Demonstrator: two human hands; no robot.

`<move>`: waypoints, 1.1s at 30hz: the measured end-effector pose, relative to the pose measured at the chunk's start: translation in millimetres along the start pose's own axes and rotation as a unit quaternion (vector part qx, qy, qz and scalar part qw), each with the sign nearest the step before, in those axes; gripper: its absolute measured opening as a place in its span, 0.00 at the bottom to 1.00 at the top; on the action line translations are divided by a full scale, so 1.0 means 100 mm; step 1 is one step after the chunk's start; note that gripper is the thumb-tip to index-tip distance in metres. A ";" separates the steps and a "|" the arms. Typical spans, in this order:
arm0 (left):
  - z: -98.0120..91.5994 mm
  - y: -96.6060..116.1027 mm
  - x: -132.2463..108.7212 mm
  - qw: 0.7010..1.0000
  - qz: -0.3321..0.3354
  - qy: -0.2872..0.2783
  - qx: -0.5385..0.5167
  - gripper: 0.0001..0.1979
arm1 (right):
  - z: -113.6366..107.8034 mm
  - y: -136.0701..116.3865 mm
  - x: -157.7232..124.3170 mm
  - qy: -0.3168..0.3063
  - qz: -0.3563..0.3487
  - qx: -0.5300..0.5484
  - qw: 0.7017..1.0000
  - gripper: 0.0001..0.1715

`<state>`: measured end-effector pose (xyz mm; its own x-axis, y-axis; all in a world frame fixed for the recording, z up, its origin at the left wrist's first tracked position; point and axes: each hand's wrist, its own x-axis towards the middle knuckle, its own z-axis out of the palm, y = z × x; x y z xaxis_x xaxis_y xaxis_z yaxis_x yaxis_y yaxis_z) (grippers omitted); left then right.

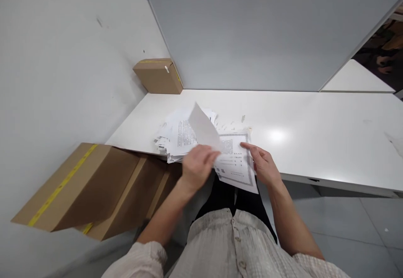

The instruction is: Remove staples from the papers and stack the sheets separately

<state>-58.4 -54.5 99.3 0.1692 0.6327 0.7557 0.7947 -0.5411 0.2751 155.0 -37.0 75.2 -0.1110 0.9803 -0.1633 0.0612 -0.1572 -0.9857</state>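
At the table's front edge, my right hand point(263, 163) grips the right side of a printed certificate-like sheet point(236, 171) with a patterned border and a QR-like square. Its forefinger lies over the page near the square. My left hand point(199, 164), slightly blurred, is closed at the lower end of a blank-looking white sheet of paper point(203, 122) that stands up at a slant. How its fingers meet the paper is partly hidden. Left of it lies an untidy pile of printed papers point(182, 133), the edges of several sheets sticking out.
Small paper scraps point(228, 125) dot the white table point(315, 135). A cardboard box point(157, 76) stands in the back left corner, against a grey panel point(252, 34). Larger cardboard boxes point(63, 185) with yellow tape are below the table at the left, beside the wall point(63, 59).
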 end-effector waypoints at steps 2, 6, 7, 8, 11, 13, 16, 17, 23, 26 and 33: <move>0.17 0.27 -0.17 0.995 0.078 -0.064 -0.016 0.06 | 0.08 0.03 0.00 0.002 0.005 0.024 1.000 0.29; 0.46 0.55 -0.40 0.983 0.142 -0.114 -0.020 0.11 | 0.12 0.18 -0.02 0.033 0.012 0.080 0.996 0.31; 0.49 0.57 -0.43 0.980 0.155 -0.122 -0.029 0.12 | 0.10 0.23 -0.03 0.042 0.013 0.088 0.995 0.30; 0.51 0.57 -0.45 0.977 0.163 -0.128 -0.046 0.12 | 0.06 0.26 -0.04 0.054 0.012 0.090 0.994 0.29; 0.49 0.46 -0.47 0.985 0.084 -0.086 -0.127 0.15 | -0.10 0.30 -0.12 0.108 -0.028 0.090 0.990 0.26; 0.49 0.34 -0.45 0.981 -0.078 -0.010 -0.176 0.19 | -0.21 0.27 -0.19 0.138 -0.070 0.094 0.983 0.29; 0.54 0.21 -0.34 0.907 -0.302 -0.004 -0.292 0.24 | -0.32 0.21 -0.28 0.136 -0.113 0.098 0.979 0.38; 0.58 0.20 -0.28 0.874 -0.339 -0.039 -0.346 0.24 | -0.35 0.20 -0.29 0.127 -0.123 0.096 0.980 0.41; 0.76 0.41 0.24 0.811 -0.304 -0.068 -0.495 0.18 | -0.59 -0.01 -0.20 0.149 -0.215 0.029 0.965 0.21; 0.88 0.54 0.43 0.819 -0.248 -0.025 -0.516 0.16 | -0.78 -0.10 -0.13 0.211 -0.239 -0.013 0.948 0.14; 1.31 0.60 0.34 0.820 -0.235 -0.074 -0.517 0.12 | -0.90 0.19 0.00 0.205 -0.199 -0.013 0.958 0.15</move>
<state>70.8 7.3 63.9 0.1156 0.9249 0.3622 -0.1129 -0.3500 0.9299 245.8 -29.5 60.6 0.2688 0.9273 0.2605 0.1211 0.2357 -0.9642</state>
